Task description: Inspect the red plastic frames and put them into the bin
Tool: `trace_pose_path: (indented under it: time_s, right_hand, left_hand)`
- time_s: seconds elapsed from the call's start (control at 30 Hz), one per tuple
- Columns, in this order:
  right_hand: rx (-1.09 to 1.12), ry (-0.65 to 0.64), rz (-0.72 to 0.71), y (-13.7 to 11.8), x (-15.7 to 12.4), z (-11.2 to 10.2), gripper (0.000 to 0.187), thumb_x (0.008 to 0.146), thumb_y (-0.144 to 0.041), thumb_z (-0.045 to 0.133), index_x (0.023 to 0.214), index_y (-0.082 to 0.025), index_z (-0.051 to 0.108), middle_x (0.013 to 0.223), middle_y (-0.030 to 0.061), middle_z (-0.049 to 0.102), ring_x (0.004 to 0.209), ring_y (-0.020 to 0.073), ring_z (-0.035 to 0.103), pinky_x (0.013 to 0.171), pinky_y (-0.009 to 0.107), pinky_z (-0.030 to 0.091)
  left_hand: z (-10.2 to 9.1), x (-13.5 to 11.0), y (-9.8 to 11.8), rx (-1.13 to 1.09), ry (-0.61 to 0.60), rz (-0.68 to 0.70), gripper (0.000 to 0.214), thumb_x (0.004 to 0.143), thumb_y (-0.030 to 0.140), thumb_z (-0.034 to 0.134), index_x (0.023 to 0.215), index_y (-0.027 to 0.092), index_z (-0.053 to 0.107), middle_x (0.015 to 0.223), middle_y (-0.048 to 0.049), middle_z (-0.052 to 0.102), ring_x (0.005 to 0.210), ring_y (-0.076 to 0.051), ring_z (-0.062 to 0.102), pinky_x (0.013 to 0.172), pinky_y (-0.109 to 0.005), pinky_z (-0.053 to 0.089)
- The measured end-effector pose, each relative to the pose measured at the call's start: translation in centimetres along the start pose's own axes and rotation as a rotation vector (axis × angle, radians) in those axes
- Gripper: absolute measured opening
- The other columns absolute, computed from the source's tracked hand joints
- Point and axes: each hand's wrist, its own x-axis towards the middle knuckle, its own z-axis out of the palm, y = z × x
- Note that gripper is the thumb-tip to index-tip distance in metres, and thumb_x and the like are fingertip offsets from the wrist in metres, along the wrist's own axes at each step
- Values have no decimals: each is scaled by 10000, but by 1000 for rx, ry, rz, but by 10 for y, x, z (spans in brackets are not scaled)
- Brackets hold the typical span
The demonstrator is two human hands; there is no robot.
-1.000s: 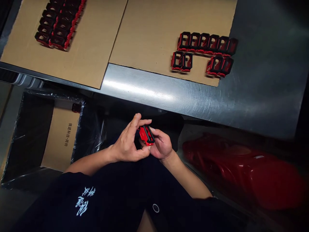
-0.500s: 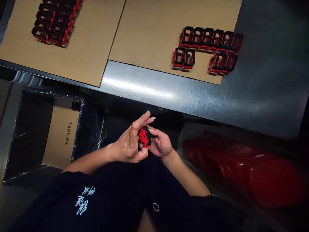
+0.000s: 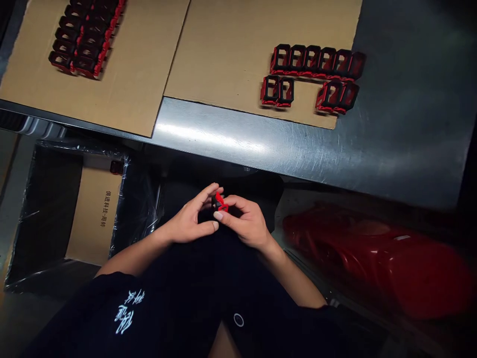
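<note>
In front of my body, my right hand point(image 3: 248, 221) pinches a small red-and-black plastic frame point(image 3: 222, 204) between thumb and fingers. My left hand point(image 3: 194, 216) curls its fingers round the far left side of the same part, with its thumb held lower, close to my right thumb. Much of the part is hidden by the fingers. On the cardboard beyond, a row of similar red-and-black frames point(image 3: 312, 60) stands at the right. Nearer me are a pair of frames point(image 3: 278, 92) and another group point(image 3: 336, 97).
More frames point(image 3: 87, 42) stand in rows on the left cardboard sheet point(image 3: 141, 64). The metal table edge point(image 3: 223, 132) runs across. Below left is a plastic-lined box point(image 3: 44, 214) with cardboard and a dark red part point(image 3: 116, 167) inside. A glossy red object point(image 3: 402, 268) lies at lower right.
The frame has been turned in my hands, from its flat red face showing to a more edge-on view. My right hand has come round its near side; my left fingers have lowered.
</note>
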Motion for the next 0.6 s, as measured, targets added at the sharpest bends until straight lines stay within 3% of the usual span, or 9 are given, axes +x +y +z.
trace_pose_path:
  time_s: [0.07, 0.13, 0.2, 0.3, 0.43, 0.6]
  right_hand:
    - [-320, -59, -228, -9, -3, -3, 84, 900, -267, 724, 953, -207, 749, 820, 31, 723, 741, 172, 627, 721, 333, 529]
    - [-532, -112, -377, -17, -5, -6, 102, 930, -218, 689, 1003, -201, 759, 822, 43, 732, 763, 185, 617, 739, 354, 523]
    - [-624, -136, -431, -22, -6, -9, 135, 944, -214, 683, 1056, -202, 758, 838, 47, 733, 786, 192, 615, 743, 357, 530]
    - [-674, -144, -451, -25, -4, -11, 177, 946, -233, 695, 1112, -232, 755, 854, 41, 725, 822, 201, 618, 744, 351, 551]
    - [-723, -144, -493, -25, -2, -11, 201, 937, -195, 692, 1117, -257, 757, 884, 43, 725, 913, 222, 640, 775, 354, 579]
    - [-589, 49, -522, -26, -3, -15, 308, 848, -128, 741, 1145, -208, 718, 1078, 95, 750, 1095, 269, 666, 969, 447, 558]
  left_hand:
    - [-3, -1, 1, -241, -21, -133, 597, 898, 373, 690, 1464, 288, 521, 1446, -110, 589, 1285, -291, 610, 1077, -436, 506]
    - [-3, 0, 4, -428, -3, -208, 489, 867, 435, 726, 1314, 250, 656, 1244, -86, 689, 1108, -231, 672, 952, -340, 541]
    - [-1, 2, 7, -562, 9, -246, 461, 792, 408, 804, 1206, 227, 708, 1082, -60, 707, 948, -174, 672, 840, -274, 533]
    - [1, 4, 10, -710, -13, -270, 474, 726, 371, 853, 1150, 213, 713, 1000, -50, 696, 843, -142, 657, 770, -247, 522]
    - [2, 3, 10, -705, -7, -194, 440, 753, 332, 852, 1153, 244, 691, 1173, -64, 694, 1008, -170, 692, 887, -282, 551]
    - [2, -1, 7, -323, 119, 181, 669, 760, 232, 864, 1350, 325, 563, 1466, -79, 537, 1351, -232, 561, 1133, -395, 488]
